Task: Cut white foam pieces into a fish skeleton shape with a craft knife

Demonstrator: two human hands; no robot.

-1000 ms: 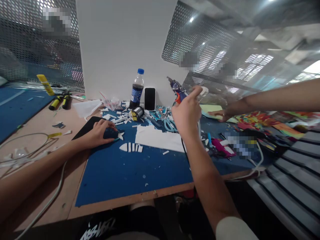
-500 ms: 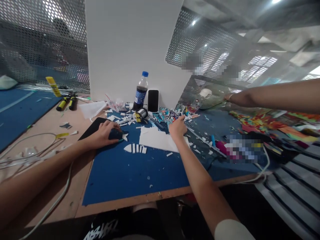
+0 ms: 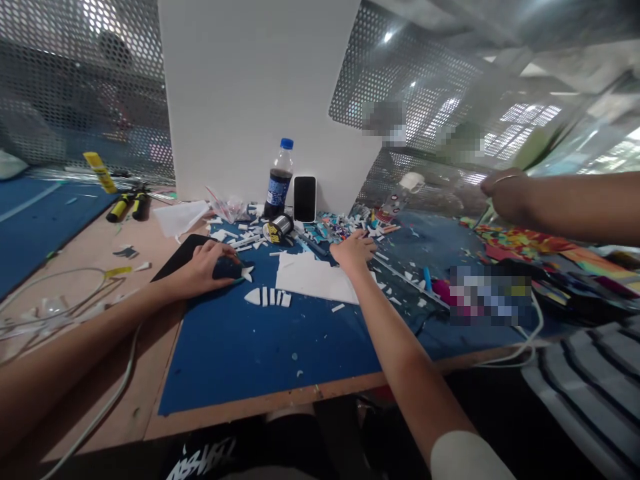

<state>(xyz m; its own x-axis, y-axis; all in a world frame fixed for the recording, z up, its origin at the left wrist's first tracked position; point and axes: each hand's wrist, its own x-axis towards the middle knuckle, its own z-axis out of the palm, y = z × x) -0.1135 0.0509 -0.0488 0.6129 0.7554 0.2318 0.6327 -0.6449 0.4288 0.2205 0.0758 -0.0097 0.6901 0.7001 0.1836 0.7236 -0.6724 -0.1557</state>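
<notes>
My left hand (image 3: 203, 267) rests on the left of the blue cutting mat (image 3: 260, 353), fingers curled over a dark blue piece (image 3: 229, 267). A small white foam fin (image 3: 247, 272) lies just beyond the fingertips. A white foam fish shape cut into slices (image 3: 267, 297) lies on the mat in front of that hand. My right hand (image 3: 353, 250) lies at the far edge of a white foam sheet (image 3: 313, 279). Its fingers stretch out among paper scraps (image 3: 345, 227) and hold nothing.
A cola bottle (image 3: 278, 180), a phone (image 3: 305, 198) and a wire spool (image 3: 277, 228) stand by the white back wall. Yellow-handled tools (image 3: 123, 205) and a white cable (image 3: 120, 387) lie on the left. Another person's hand (image 3: 505, 193) hovers at right over coloured paper (image 3: 520, 239).
My right hand came down from holding a tool in the air and now lies flat on the scraps. The other person's hand lifted and drew back to the right. My left hand stayed.
</notes>
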